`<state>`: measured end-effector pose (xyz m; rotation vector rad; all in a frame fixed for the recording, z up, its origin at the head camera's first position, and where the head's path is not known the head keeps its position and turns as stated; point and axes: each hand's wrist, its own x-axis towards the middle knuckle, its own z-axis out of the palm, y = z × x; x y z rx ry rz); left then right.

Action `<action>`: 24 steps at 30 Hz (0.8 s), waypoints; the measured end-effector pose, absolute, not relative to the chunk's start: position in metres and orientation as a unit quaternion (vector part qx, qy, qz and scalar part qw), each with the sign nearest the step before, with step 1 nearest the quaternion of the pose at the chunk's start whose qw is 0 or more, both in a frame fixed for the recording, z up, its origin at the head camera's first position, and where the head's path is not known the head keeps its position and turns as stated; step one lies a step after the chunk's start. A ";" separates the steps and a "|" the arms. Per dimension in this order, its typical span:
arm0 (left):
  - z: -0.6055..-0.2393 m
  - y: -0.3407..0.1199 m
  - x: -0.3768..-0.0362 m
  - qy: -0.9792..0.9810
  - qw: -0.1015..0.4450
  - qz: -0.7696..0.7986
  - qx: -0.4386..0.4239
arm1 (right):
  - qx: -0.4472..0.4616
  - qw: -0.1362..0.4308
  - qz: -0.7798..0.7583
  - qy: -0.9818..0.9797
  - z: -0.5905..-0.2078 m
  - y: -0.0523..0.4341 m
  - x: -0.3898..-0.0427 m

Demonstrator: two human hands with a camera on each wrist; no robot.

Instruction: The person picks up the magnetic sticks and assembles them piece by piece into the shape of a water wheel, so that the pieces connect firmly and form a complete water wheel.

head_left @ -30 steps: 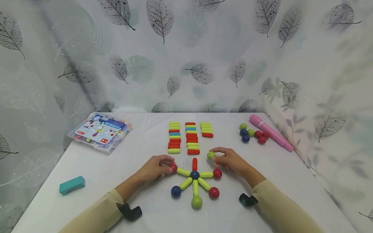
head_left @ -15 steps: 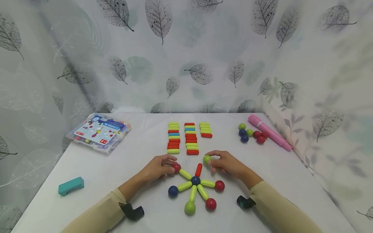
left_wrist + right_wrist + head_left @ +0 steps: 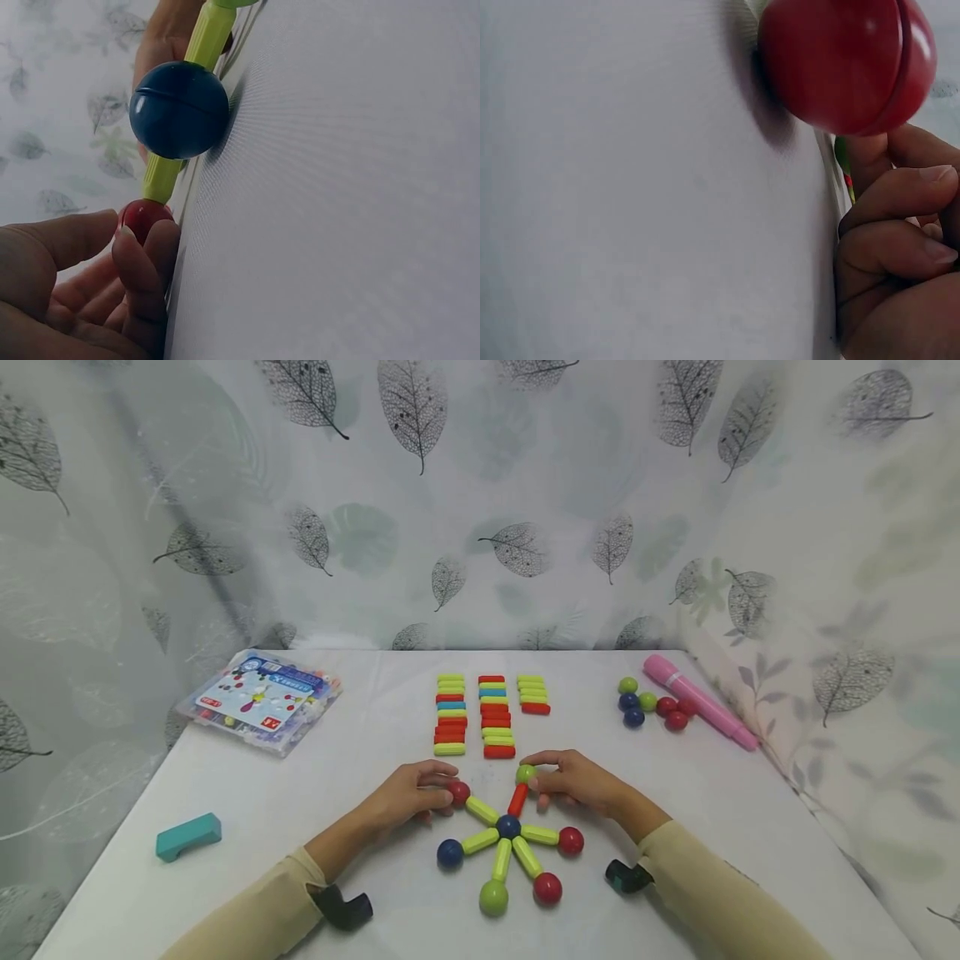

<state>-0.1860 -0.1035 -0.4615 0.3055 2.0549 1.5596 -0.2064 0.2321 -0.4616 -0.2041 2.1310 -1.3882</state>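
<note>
A star of rods and balls (image 3: 507,827) lies flat on the white table (image 3: 360,743), built round a dark blue centre ball. My left hand (image 3: 444,792) pinches the red ball (image 3: 459,792) at the upper-left spoke's end. In the left wrist view that red ball (image 3: 145,216) sits against my fingertips (image 3: 139,255), below a blue ball (image 3: 178,109). My right hand (image 3: 538,779) pinches a green ball (image 3: 526,773) at the tip of the red rod (image 3: 517,799). The right wrist view shows a red ball (image 3: 847,64) close up, above my curled fingers (image 3: 900,247).
Three rows of coloured rods (image 3: 480,714) lie behind the star. Loose balls (image 3: 648,706) and a pink pen (image 3: 697,700) are at the back right. A clear plastic box (image 3: 258,700) sits back left, a teal block (image 3: 187,837) near the left edge.
My right hand has carried the green ball left and down to the red rod's tip. The red rod tilted right and the star turned and shifted slightly. The left hand keeps its hold.
</note>
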 end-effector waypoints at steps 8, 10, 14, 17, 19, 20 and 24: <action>-0.464 -0.104 -0.183 0.761 0.270 0.580 0.106 | -0.009 0.151 -0.468 0.870 -0.443 0.236 -0.244; -0.465 -0.105 -0.182 0.759 0.271 0.582 0.108 | 0.014 0.107 -0.445 0.889 -0.441 0.236 -0.259; -0.466 -0.105 -0.181 0.754 0.276 0.585 0.110 | 0.039 0.093 -0.400 0.911 -0.445 0.234 -0.282; -0.466 -0.105 -0.180 0.753 0.277 0.587 0.109 | 0.050 0.103 -0.373 0.921 -0.448 0.231 -0.290; -0.466 -0.106 -0.180 0.754 0.275 0.586 0.110 | 0.053 0.104 -0.361 0.925 -0.449 0.229 -0.292; -0.465 -0.106 -0.181 0.755 0.274 0.585 0.110 | 0.053 0.102 -0.355 0.928 -0.449 0.228 -0.292; -0.465 -0.107 -0.184 0.758 0.269 0.583 0.112 | 0.041 0.084 -0.330 0.939 -0.449 0.227 -0.295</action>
